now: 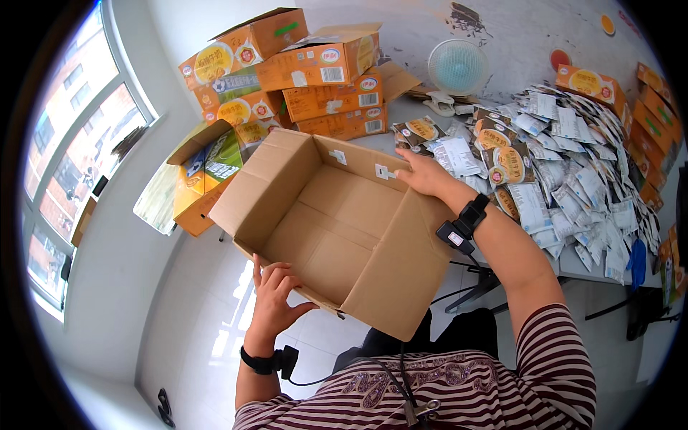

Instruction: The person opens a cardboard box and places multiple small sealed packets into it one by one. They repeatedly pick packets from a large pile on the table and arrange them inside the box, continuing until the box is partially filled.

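An open cardboard box is held up in front of me, tilted, with its plain brown inside and creased bottom showing. Two of its end flaps are folded outward. My left hand grips the near left wall, fingers over the rim and thumb below it. At the far right wall, my right hand has its fingers spread along the rim, beside a white tape patch. Just past that hand, printed sachets lie in a large heap on the table.
Orange printed cartons are stacked at the back left, with an open carton lower down. A small fan stands against the wall. More orange cartons line the right side. A blue glove-like item hangs at the table edge.
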A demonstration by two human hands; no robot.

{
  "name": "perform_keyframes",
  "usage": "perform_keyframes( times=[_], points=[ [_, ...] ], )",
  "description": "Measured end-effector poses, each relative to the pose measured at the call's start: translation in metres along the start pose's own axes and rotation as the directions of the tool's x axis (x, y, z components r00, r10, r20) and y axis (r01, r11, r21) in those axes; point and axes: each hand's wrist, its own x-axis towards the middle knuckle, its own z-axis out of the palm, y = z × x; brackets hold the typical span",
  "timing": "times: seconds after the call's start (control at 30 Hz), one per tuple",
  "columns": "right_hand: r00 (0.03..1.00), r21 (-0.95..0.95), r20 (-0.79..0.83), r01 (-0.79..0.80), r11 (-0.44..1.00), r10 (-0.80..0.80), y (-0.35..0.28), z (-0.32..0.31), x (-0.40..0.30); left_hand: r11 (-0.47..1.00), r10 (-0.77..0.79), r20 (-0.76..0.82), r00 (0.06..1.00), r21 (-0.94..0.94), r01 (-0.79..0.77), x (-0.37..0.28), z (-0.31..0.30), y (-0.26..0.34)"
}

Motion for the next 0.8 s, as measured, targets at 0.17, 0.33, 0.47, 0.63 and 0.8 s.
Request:
perform_keyframes(
  times=[0.17, 0.33, 0.47, 0.63, 0.8],
  points=[
    [0.999, 0.212, -0.032, -0.019, 0.977, 0.026, 0.027, 0.015, 0.024, 1.0, -0.013, -0.023, 1.0, 0.003, 0.014, 0.004, 0.0, -0.006],
    [0.997, 0.229, -0.067, -0.026, 0.973, 0.043, 0.028, 0.025, 0.05, 0.999, -0.051, -0.048, 0.998, 0.011, 0.052, 0.023, -0.004, -0.024],
    [0.991, 0.163, -0.101, -0.069, 0.984, 0.086, 0.028, 0.029, 0.068, 0.998, -0.068, -0.026, 0.997, -0.016, 0.068, 0.034, -0.003, -0.034],
    [0.982, 0.218, -0.155, -0.075, 0.973, 0.11, 0.041, 0.023, 0.084, 0.997, -0.048, -0.053, 0.997, -0.057, 0.045, 0.048, 0.014, -0.033],
    [0.954, 0.223, -0.232, -0.139, 0.965, 0.191, 0.039, 0.023, 0.085, 0.997, -0.061, -0.076, 0.995, -0.052, 0.057, 0.053, 0.026, -0.033]
  ],
)
